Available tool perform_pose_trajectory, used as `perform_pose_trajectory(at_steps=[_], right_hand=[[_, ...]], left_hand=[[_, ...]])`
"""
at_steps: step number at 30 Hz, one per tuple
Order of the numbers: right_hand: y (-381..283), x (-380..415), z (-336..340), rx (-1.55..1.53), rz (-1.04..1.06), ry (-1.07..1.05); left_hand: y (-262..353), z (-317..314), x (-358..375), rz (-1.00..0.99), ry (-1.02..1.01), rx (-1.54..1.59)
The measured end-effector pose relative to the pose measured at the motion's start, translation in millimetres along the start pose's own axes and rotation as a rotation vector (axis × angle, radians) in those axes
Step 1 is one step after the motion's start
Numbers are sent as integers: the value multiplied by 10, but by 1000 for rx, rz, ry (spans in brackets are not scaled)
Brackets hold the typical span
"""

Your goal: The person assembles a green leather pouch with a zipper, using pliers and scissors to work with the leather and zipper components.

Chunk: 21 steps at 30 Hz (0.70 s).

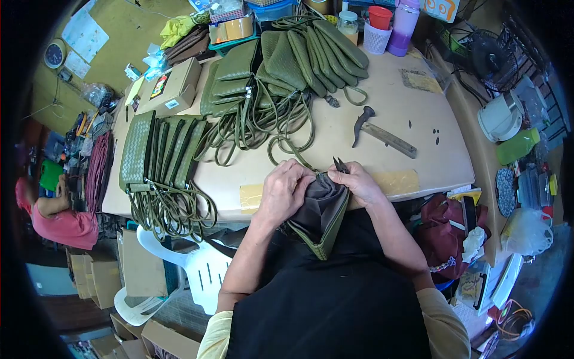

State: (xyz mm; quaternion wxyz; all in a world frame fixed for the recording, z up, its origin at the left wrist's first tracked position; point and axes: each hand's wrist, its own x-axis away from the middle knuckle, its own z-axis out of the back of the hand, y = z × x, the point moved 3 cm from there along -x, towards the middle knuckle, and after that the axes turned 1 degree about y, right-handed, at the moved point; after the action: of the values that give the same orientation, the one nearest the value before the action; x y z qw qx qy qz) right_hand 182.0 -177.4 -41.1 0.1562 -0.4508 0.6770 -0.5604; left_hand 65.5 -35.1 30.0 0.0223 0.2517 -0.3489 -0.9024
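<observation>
Over my lap, at the table's front edge, a green woven pouch (pixel 323 246) hangs with its dark grey lining (pixel 318 200) showing. My left hand (pixel 286 190) pinches the lining's upper left edge, its fingers closed. On the other side my right hand (pixel 357 182) grips the pouch's right edge and also holds small dark snips (pixel 340 166), whose blades point up and away. A green cord (pixel 293 148) runs from near my fingers onto the table. Beyond the hands lies a hammer (pixel 385 137) with a wooden handle.
Green woven pouches (pixel 136 157) with looped straps lie at the table's left; more green pouches (pixel 317 57) are piled at the back. A cardboard box (pixel 170 87) sits back left. White chair (pixel 200 269) stands left, maroon bag (pixel 445 233) right. Another person (pixel 63 221) is far left.
</observation>
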Motion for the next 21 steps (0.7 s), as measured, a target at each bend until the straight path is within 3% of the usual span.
perform_pose_trajectory(at_steps=[1,3,4,6,8,10,14,17,19,21], right_hand=[[-45,21,-27,2,2,0],[-267,139,-105,726,233,235],[-346,215,-194,726,233,236],[-572,451,-354,969,620,511],[-581,536,-415,978,592,439],[-599,613,-525,1196,602,355],[-538,585,-528,1145,594,400],[-509,552,-535,1106,558,426],[-504,554,-548,1107,582,423],[-482,543,-547,1105,607,415]], left_hand=[[-48,-29,4,92,14,59],[-146,-100,59,179,12,153],[-194,-132,88,266,5,248],[-198,-162,116,282,8,274],[-204,-198,142,300,13,299],[-205,-213,153,273,66,316],[-154,-205,158,310,65,329],[-93,-177,120,172,101,208],[-13,-155,94,-29,182,120],[-9,-156,110,-48,208,87]])
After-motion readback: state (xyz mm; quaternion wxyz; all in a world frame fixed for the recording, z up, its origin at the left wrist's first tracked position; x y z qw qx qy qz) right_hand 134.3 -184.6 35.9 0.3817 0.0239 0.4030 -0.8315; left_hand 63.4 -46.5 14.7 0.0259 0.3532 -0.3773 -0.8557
